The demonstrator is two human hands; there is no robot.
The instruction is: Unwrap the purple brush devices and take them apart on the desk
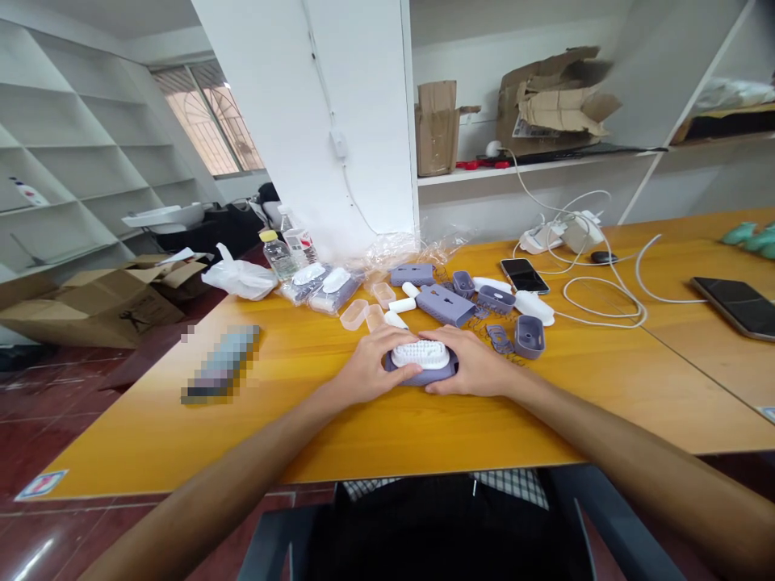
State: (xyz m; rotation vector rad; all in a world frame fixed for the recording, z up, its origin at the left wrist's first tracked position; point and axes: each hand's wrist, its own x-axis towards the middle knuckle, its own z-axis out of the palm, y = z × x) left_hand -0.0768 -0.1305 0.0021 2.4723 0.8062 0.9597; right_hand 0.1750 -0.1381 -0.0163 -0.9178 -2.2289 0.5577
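A left hand (375, 367) and a right hand (475, 363) close from opposite sides on a white nubbed piece (421, 353) and the purple holder (424, 378) beneath it, near the front edge of a wooden table (303, 440). Beyond them lie translucent cups (354, 315), a purple case (446, 305) and a phone (524, 276). Farther back, a torn cardboard box (548, 105) sits on a white shelf (448, 179).
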